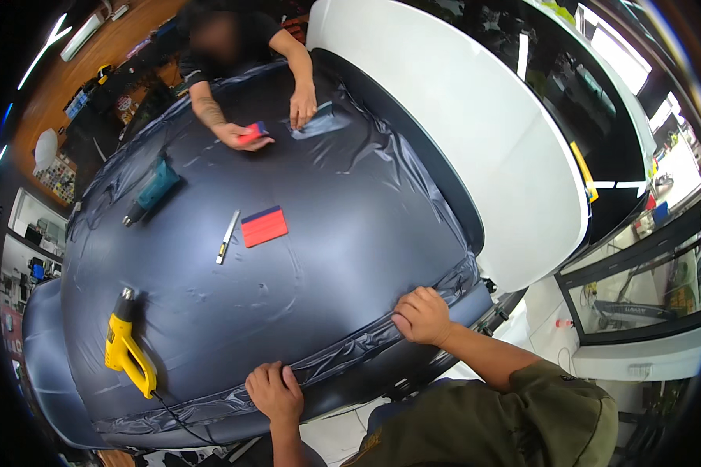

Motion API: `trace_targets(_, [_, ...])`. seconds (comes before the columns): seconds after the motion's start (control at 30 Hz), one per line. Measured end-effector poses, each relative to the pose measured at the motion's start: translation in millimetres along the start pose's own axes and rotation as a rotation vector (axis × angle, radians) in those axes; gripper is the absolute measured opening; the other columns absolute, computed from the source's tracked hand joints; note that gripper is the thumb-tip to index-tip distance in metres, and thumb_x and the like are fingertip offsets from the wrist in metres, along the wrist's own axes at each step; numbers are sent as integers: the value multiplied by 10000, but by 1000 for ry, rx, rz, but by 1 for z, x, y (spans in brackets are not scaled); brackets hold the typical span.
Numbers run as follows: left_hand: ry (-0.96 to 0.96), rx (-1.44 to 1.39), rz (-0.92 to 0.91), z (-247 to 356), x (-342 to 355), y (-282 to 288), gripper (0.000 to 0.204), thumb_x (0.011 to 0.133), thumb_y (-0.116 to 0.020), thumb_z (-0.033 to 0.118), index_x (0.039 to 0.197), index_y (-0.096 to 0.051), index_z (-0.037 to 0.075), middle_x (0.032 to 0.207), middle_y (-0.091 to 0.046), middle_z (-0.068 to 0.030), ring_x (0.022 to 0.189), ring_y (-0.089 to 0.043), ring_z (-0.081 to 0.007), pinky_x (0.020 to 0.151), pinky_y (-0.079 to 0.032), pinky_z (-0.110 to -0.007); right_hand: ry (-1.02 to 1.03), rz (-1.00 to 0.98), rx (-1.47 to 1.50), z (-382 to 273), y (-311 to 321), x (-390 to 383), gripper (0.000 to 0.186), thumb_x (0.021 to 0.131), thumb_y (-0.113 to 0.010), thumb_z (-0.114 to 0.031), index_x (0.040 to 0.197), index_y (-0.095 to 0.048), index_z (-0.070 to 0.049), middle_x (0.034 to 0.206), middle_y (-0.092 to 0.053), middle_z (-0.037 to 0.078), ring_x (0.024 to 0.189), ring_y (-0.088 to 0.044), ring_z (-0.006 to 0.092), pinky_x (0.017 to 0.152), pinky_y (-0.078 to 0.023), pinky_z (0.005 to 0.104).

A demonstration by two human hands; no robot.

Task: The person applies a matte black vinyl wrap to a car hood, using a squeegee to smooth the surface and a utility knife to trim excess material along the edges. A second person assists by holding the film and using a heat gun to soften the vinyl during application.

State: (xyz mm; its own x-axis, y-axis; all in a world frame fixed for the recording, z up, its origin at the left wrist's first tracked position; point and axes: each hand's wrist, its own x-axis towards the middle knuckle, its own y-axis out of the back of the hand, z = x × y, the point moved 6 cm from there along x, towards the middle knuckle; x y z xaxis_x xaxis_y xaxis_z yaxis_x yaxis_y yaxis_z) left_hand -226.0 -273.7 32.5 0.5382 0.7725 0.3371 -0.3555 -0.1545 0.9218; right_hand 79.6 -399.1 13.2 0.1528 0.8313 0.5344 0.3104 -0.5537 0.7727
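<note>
A car hood (343,233) covered with dark blue-grey vinyl film lies in front of me. Along its near edge the loose film is wrinkled into a folded strip (339,356). My left hand (276,391) is closed on this strip, fingers curled over it. Further right, my right hand (423,315) is also closed on the film edge, its fingers bunched in a fist. Across the hood a co-worker's one hand (234,136) holds a red squeegee (251,133). Their other hand (303,105) touches a shiny bluish piece of film (322,124).
On the hood lie a yellow heat gun (122,346) with a cord, a teal heat gun (154,191), a snap-off knife (227,237) and a red squeegee with a dark edge (264,226). A large white car panel (475,132) stands at the right, beside bunched film (397,163).
</note>
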Motion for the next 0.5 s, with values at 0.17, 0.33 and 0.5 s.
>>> trace_targets(0.17, [19,113,53,-2,-7,-13,242,952,-564,235,819,-590,35,852,-541,-145,831,-528,-354,756,-395,-460,18,87,-45,6,-16,-15,177,791,-723,-257,822,-669,-91,827,-602,80,741,-537,291,651,-418,408])
trace_targets(0.33, [-8,120,127,-3,-16,-24,288,1007,-516,252,880,-629,19,883,-561,-190,873,-544,-398,769,-404,-490,69,219,-183,9,-10,-25,200,818,-708,-306,765,-644,-124,761,-536,55,741,-522,265,639,-427,386])
trace_targets(0.5, [53,223,107,-35,-24,-37,383,1035,-468,316,1108,-674,1,1156,-639,-211,1116,-568,-414,955,-434,-476,101,299,-222,10,-24,-35,270,886,-631,-346,814,-686,-92,787,-614,97,786,-583,302,693,-478,420])
